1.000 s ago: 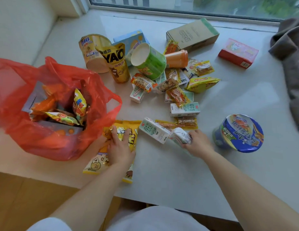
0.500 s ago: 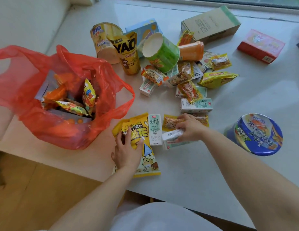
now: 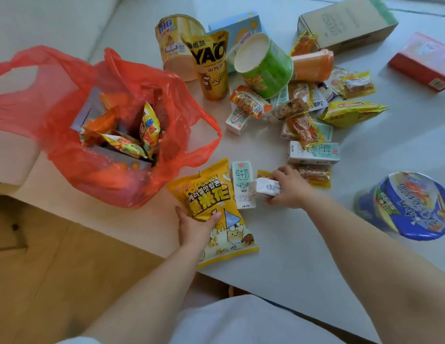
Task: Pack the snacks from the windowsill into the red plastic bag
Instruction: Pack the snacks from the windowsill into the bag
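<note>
Popcorn bag (image 3: 214,207) is pinched at its near edge by the left hand (image 3: 195,228), just right of the red plastic bag (image 3: 97,135), probably to toss in. Right hand (image 3: 289,188) has curled its grip round a small milk carton (image 3: 266,188); loads of snacks remain on the windowsill (image 3: 291,256).

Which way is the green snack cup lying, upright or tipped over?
Tipped over. The green cup lies on its side on the windowsill, its round whitish end facing the camera, resting against the small packets around it.
</note>
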A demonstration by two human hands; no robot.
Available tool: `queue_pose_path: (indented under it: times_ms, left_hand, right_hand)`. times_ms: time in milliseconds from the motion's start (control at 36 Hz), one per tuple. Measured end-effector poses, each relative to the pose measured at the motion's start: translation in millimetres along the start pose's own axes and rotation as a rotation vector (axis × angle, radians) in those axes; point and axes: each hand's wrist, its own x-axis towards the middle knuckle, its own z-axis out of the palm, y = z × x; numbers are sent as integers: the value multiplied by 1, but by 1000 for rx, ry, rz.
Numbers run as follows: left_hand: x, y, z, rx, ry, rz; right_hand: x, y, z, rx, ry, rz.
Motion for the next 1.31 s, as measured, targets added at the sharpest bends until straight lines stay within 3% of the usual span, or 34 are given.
queue_pose_path:
  times_ms: [194, 361, 556, 722, 944, 1139, 1306]
  left_hand:
    - [8, 1, -5, -161, -128, -142]
    - [-2, 3, -3, -187, -104, -39]
    - [-21, 6, 3, -44, -30, 113]
    - [-35, 12, 7, 37, 5, 235]
    - [-29, 38, 9, 181, -19, 321]
    - [-21, 48, 10, 229, -57, 334]
    - [-27, 51, 11, 207, -76, 321]
  right_hand:
    - [-2, -2, 11, -61, 9, 136]
    - [-12, -7, 15, -157, 18, 190]
    - [-34, 13, 30, 234, 84, 396]
    - [-39, 47, 1, 32, 236, 319]
    - [-26, 56, -25, -219, 60, 182]
    - [-22, 52, -12, -39, 27, 226]
    - [-38, 45, 8, -23, 40, 304]
